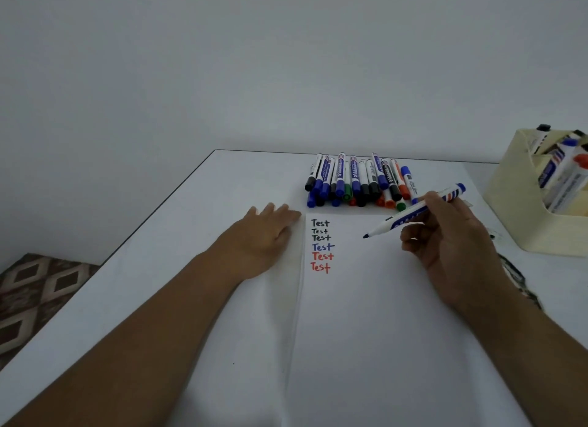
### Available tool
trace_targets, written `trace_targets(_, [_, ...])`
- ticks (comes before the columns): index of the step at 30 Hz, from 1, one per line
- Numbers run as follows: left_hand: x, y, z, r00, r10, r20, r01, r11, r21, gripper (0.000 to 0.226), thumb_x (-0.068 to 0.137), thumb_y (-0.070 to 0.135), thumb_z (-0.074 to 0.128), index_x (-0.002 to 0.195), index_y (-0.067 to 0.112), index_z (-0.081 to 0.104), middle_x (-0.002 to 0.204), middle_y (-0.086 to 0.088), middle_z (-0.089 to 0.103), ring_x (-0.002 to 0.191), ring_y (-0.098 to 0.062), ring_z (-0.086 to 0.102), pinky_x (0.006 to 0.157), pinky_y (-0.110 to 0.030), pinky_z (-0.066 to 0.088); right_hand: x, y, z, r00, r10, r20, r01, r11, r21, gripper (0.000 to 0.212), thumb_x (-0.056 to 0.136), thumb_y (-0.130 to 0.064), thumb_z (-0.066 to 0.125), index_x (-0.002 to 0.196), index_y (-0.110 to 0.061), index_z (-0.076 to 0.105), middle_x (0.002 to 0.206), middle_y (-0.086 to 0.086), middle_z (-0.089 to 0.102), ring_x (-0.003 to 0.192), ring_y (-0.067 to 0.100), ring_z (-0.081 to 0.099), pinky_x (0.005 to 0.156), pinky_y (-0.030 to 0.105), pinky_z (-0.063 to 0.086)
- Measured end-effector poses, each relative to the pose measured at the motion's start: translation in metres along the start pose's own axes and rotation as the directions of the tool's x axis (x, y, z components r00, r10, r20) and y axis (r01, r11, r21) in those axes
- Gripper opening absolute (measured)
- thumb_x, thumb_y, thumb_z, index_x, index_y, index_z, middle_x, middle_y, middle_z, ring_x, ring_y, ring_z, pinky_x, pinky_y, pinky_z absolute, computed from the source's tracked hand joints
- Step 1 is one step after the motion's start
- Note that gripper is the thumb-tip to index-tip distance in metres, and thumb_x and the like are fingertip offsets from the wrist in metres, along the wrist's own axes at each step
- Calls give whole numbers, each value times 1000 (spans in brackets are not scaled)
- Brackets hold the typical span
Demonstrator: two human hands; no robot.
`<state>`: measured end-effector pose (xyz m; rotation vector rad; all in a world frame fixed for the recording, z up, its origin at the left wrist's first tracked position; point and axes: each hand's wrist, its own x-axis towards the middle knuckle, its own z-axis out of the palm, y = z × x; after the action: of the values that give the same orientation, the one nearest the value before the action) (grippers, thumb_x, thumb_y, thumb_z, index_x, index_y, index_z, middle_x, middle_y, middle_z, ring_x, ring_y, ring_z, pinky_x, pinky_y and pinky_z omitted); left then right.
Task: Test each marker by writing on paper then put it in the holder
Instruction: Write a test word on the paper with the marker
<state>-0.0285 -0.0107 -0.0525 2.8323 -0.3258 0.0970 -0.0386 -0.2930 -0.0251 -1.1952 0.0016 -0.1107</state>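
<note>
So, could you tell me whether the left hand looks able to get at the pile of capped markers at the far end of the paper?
Probably yes: the left hand lies flat and holds nothing, and bare table separates it from the pile of capped markers.

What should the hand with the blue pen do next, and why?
Probably lower the uncapped blue marker in the right hand to the paper and write. Its tip hovers beside six "Test" words, with no new blue word yet.
</note>
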Motion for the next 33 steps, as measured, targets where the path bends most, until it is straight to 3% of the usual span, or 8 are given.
trace_targets(2, [0, 0, -1, 999, -48, -26, 48, 999, -12, 45, 108, 36, 29, 152, 34, 34, 161, 6, 32, 149, -23, 25, 121, -32, 13, -1, 0, 2, 1000, -2, -10, 2, 1000, -12, 18, 105, -24, 48, 94, -13, 57, 72, 8, 65, 58, 22, 61, 55, 33, 54])
trace_targets(7, [1, 1, -4, 998, -64, -10, 63, 997, -42, 44, 106, 40, 34, 150, 44, 35, 162, 19, 21, 149, -7, 21, 119, -27, 16, -4, -5, 7, 1000, 16, -10, -16, 999, 49, 20, 107, -16, 37, 90, -12, 48, 74, 17, 72, 58, 28, 67, 58, 36, 61])
trace_targets(10, [0, 2, -4, 997, 2, 74, 8, 990, -141, 44, 103, 54, 30, 147, 50, 36, 163, 23, 13, 152, -3, 4, 124, -33, 6, -6, -5, 8, 999, -23, 27, 23, 1000, -3, 11, 103, -7, 47, 97, -15, 44, 80, 16, 72, 71, 32, 72, 65, 39, 61])
trace_targets(15, [0, 2, -5, 983, 88, 160, -80, 995, -53, 51, 99, 65, 28, 150, 56, 24, 165, 18, 8, 153, -9, -5, 124, -45, 0, -21, -5, 20, 989, -55, 140, 83, 976, -203, 37, 89, 9, 64, 109, -20, 51, 90, 18, 74, 86, 35, 75, 73, 36, 61])
trace_targets(19, [1, 1, -3, 977, 95, 190, -107, 993, 51, 55, 98, 68, 22, 152, 56, 15, 166, 13, 8, 154, -17, 1, 124, -49, 4, -35, -4, 32, 957, -54, 283, 152, 930, -334, 20, 80, -1, 72, 99, -3, 65, 88, 16, 75, 86, 34, 75, 73, 33, 63])
trace_targets(21, [3, 1, -3, 976, 101, 191, -120, 989, 92, 57, 98, 69, 21, 152, 55, 13, 166, 12, 8, 154, -19, 2, 124, -50, 5, -41, 0, 37, 946, -35, 322, 164, 909, -384, 28, 71, -12, 76, 94, 0, 65, 88, 18, 75, 83, 34, 75, 72, 37, 64])
trace_targets(27, [3, 1, -3, 973, 97, 207, -126, 984, 128, 67, 92, 77, 22, 153, 53, 10, 166, 12, 7, 154, -17, 2, 123, -50, 7, -40, 16, 41, 949, 88, 301, 66, 883, -464, 27, 68, -21, 78, 90, -8, 67, 81, 15, 76, 77, 35, 75, 69, 39, 64])
trace_targets(33, [2, 5, -7, 970, 75, 231, -110, 984, 142, 79, 87, 80, 23, 156, 47, 5, 167, 11, 4, 154, -17, 0, 124, -48, 5, -39, 20, 40, 947, 84, 309, 106, 829, -548, 20, 75, -23, 79, 87, -12, 68, 76, 11, 76, 69, 29, 74, 67, 37, 63])
